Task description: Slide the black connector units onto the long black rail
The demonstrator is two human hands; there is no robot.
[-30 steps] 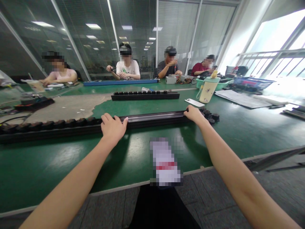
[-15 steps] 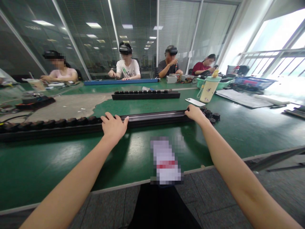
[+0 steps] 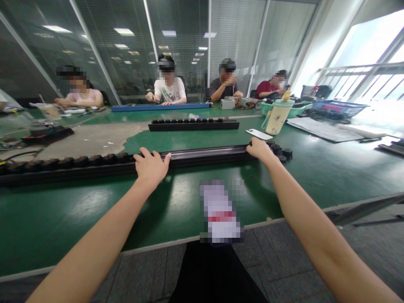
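Observation:
A long black rail (image 3: 208, 154) with a shiny groove lies across the green table in front of me. Round black parts (image 3: 75, 162) stand in a row along its left portion. My left hand (image 3: 150, 167) rests on top of the rail, fingers spread and thumb pointing right along the groove. At the right stretch of the rail, my right hand (image 3: 260, 149) has its fingers curled onto it; the fingertips are partly hidden. Several loose black parts (image 3: 282, 151) sit just beyond my right hand.
A phone with a blurred screen (image 3: 221, 212) lies at the near table edge. Farther back are a second black rail (image 3: 194, 126), a white phone (image 3: 259, 134), a yellow cup (image 3: 279, 118) and papers (image 3: 325, 128). Several people sit across the table, one at a blue bar (image 3: 162, 107).
Both hands stay in place on the rail with the same finger positions. The view has shifted very slightly.

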